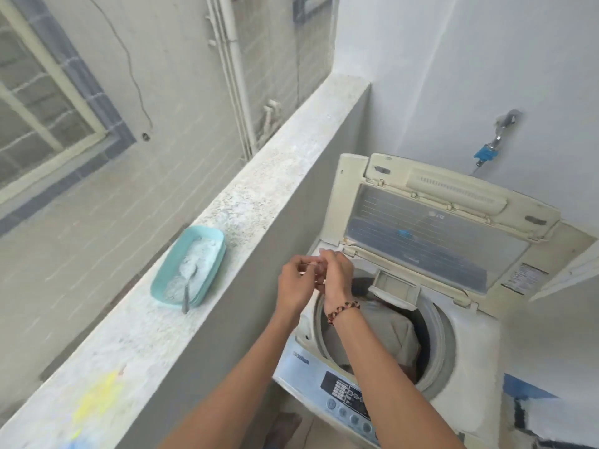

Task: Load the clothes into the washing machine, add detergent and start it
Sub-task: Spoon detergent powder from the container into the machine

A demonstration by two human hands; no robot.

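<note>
Outdoors by a concrete ledge (227,222): left hand (296,286) and right hand (335,273) pinched together on something too small to identify, clothes (389,328) below in washing machine (470,345), detergent tray (191,264) left of them; probably detergent next, via spoon (186,298).

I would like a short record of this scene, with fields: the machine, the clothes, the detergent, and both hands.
machine: top-loading washing machine, lid raised, drawer at the tub rim open
clothes: grey garments already in the tub
detergent: white powder in a turquoise tray on the ledge, a spoon lying in it
left hand: raised over the machine's left rear corner, fingers pinched together, touching the right hand
right hand: same place, beaded bracelet on wrist; what the fingers hold is unclear
</note>
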